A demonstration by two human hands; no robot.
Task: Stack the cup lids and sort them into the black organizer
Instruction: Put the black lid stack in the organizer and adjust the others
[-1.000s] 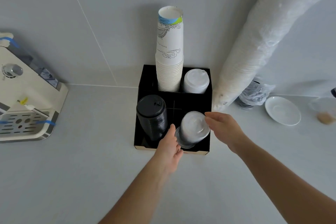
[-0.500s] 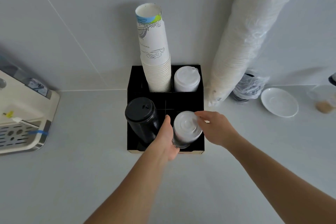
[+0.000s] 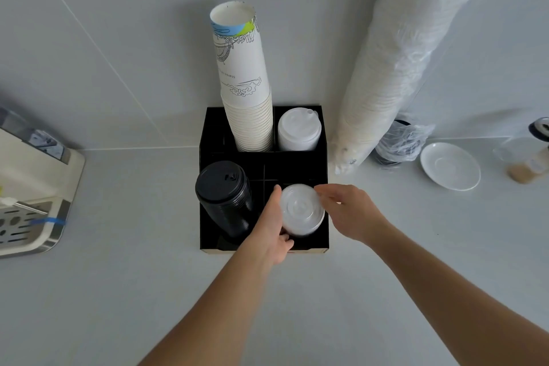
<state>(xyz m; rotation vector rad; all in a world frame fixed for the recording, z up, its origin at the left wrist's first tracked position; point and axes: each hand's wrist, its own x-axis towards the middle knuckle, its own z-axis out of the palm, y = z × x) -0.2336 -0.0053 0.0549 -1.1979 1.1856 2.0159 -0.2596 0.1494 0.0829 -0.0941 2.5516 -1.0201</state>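
Clear lids (image 3: 301, 209) are sitting in a stack in the front right box of the black organizer (image 3: 323, 140), and you are holding them with both hands. Your left hand (image 3: 270, 232) is hugging the left side of the stack, with the thumb reaching up by the top rim and the other fingers curled under near the front. Your right hand (image 3: 347, 211) is touching the top right edge, with its fingers (image 3: 322, 189) spread a little and resting on the rim. Neither hand is pinching hard, as far as I can see.

These lids are looking thin, light and bendy. They are probably slippery too, and a stack like this could slide apart or tip if you push only at the top. You are better off holding it low on both sides and pressing softly, so the lids are not squashing.

Next to them, the black lids (image 3: 224, 196) are leaning in the front left box. Behind, the paper cups (image 3: 246, 104) and the white lids (image 3: 298, 131) are standing in the back boxes. The organizer is sitting on the pale worktop (image 3: 118, 291) against the wall.

I think you are setting the stack straight in its box.
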